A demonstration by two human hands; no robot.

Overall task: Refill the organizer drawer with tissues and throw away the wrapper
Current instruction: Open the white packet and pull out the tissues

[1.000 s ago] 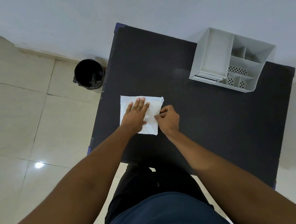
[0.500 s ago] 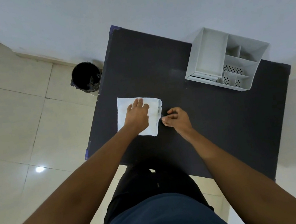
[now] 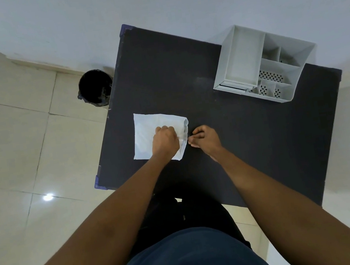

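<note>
We are looking down at a dark table (image 3: 250,143) with our two bare arms reaching out over it. A white tissue pack (image 3: 151,131) lies flat on the table, over at about 9 o'clock from the middle of the table top, near the left edge. Our left hand (image 3: 164,142) sits on top of the pack, on its right half. The fingers are curled in, and they look bunched on the crinkly wrapper at the pack's right end, which is puckered up there. Our right hand (image 3: 206,140) is just beside that same end, at 3 o'clock from the left hand. Its thumb and fingers are pressed together in a pinch right at the wrapper's edge (the bit between the fingertips is too small for us to see, so we cannot tell if it truly holds the wrapper).

The white organizer (image 3: 266,66) stands at about 1 o'clock from the pack, well apart from it, at the far right of the table by the wall. It has one long bin on its left side and some small bins with dotted holes on its right. A thin drawer front (image 3: 234,86) shows along its near edge, under the long bin.

A black trash can (image 3: 94,87) stands on the tiled floor (image 3: 11,138), at about 11 o'clock from the pack, just off the table's left edge.
</note>
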